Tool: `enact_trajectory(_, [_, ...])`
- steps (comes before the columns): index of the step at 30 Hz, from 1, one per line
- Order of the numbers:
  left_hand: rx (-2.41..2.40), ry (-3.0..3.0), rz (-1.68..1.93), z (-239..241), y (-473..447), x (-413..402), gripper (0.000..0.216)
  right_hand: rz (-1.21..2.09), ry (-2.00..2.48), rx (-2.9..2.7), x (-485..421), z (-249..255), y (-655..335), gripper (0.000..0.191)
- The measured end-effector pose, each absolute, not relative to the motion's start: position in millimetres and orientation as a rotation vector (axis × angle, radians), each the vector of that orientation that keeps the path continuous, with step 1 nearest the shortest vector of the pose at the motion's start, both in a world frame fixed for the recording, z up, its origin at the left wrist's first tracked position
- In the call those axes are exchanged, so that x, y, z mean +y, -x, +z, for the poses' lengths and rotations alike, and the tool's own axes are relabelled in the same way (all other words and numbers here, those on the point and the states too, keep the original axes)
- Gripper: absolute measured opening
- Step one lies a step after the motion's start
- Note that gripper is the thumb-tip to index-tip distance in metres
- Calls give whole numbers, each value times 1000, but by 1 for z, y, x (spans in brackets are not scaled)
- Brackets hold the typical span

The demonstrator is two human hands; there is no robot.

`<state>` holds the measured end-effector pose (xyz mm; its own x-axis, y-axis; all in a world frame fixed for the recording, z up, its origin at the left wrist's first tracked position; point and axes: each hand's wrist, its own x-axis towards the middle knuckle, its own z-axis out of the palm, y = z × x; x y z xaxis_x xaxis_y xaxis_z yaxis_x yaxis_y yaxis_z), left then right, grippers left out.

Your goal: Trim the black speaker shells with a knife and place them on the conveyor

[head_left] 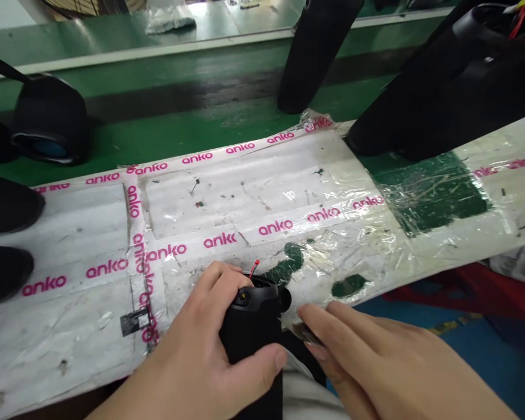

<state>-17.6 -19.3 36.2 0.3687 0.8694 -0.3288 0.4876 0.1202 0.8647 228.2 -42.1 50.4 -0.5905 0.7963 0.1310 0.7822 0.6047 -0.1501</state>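
Observation:
My left hand (210,344) is wrapped round a black cylindrical speaker body (254,332) at the front edge of the bench. Its open end faces up and away, and a thin red wire (254,268) sticks out there. A small round black part (284,299) shows at the right side of that end. Just right of the speaker, my right hand (359,350) is closed, thumb and fingers pinching a small, dark, metallic-looking piece (307,333). Its kind is mostly hidden by the fingers. A black strap-like band (304,356) hangs below, between the speaker and my right hand.
A white taped covering (245,198) with pink "anko" lettering lies over the green bench (157,134). More black speakers stand or lie at left (48,119) and right (455,87); another black cylinder (315,55) stands behind. A red bin (476,291) sits below the right edge.

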Motion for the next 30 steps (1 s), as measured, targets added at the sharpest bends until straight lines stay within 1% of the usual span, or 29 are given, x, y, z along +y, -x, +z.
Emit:
enact_trajectory(4, [1288, -1520, 428, 39, 12, -17, 31, 161, 1272, -2675, -38, 48, -218, 47])
enact_trajectory(7, [1285, -1516, 410, 42, 7, -15, 27, 189, 1272, -2722, -36, 48, -220, 57])
enact_trajectory(11, [1256, -1526, 446, 44, 2, -13, 21, 178, 1304, -2714, -37, 48, -224, 61])
enact_trajectory(13, [1252, -1514, 454, 43, 0, -13, 19, 163, 1320, -2716, -39, 48, -225, 58])
enact_trajectory(15, [1250, -1510, 467, 41, -1, -13, 20, 125, 1337, -2745, -40, 45, -226, 51])
enact_trajectory(18, [1254, -1514, 472, 37, -5, -14, 26, 40, 1353, -2809, -42, 40, -228, 38])
enact_trajectory(21, [1254, -1524, 432, 36, -8, -14, 33, 2, 1338, -2837, -44, 36, -229, 29])
enact_trajectory(24, [1258, -1574, 406, 39, -12, -14, 40, 4, 1322, -2834, -40, 41, -229, 21])
enact_trajectory(26, [1283, -1619, 384, 41, -14, -13, 37, 23, 1284, -2839, -33, 51, -229, 16])
enact_trajectory(28, [1308, -1650, 364, 43, -15, -12, 30, 80, 1199, -2869, -25, 64, -231, 18])
enact_trajectory(30, [1308, -1655, 348, 44, -16, -13, 27, 123, 1142, -2882, -22, 74, -235, 31])
